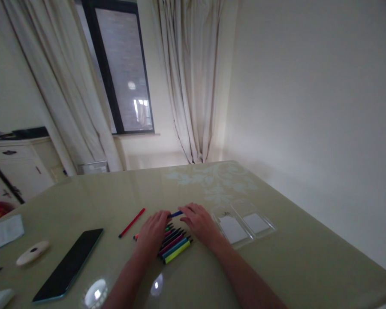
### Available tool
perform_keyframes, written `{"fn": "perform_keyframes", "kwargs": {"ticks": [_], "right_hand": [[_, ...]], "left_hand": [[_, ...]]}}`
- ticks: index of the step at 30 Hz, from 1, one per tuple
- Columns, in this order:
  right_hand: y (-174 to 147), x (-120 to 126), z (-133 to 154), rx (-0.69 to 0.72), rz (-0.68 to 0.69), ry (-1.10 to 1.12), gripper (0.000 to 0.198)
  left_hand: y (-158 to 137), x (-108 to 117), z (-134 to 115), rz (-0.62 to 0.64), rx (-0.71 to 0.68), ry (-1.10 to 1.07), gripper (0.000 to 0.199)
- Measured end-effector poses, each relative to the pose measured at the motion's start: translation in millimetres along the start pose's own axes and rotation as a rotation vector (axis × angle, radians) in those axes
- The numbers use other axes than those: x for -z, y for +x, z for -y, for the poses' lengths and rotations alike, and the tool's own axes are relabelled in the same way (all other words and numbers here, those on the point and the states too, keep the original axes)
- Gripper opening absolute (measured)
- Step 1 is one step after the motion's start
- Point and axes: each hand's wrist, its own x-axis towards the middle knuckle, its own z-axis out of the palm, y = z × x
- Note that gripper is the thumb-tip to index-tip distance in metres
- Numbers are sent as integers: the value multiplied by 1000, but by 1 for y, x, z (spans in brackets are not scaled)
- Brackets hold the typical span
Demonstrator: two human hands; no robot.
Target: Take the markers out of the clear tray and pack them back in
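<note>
A blue felt-tip pen spans the gap between my two hands, just above the table. My left hand has its fingers closed at the pen's left end, where a dark tip shows. At the other end, the fingers of my right hand pinch the pen. Below them lies a slanted row of felt-tip pens, partly covered by my left hand; a yellow-green pen is nearest me, beside a teal pen and a magenta pen. Apart from the row, a red pen lies to the left.
To the right lies an open clear plastic case with white inserts. A dark phone or tablet, a white oval object and a pale sheet are on the left. The glossy table meets a wall at right.
</note>
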Motion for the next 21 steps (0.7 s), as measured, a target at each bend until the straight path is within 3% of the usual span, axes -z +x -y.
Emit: {"fn": "perform_keyframes", "kwargs": {"ticks": [3,6,11,14,18,21], "right_hand": [[-1,0,-1,105,50,-30,16],[-3,11,-19,125,49,-28,14],[-13,35,-65,-167,-135,46,20],[-16,38,-70,-179,-33,76,19],[-14,37,-54,-164,173,81,13],[-13,41,-43,-184,217,112,9]], "left_hand": [[-2,1,-17,85,-44,0,29],[-3,10,-13,167,83,35,26],[-3,25,18,109,445,94,33],[-3,22,32,74,495,103,37],[-5,11,41,44,449,114,34],[-6,8,46,29,420,126,32]]}}
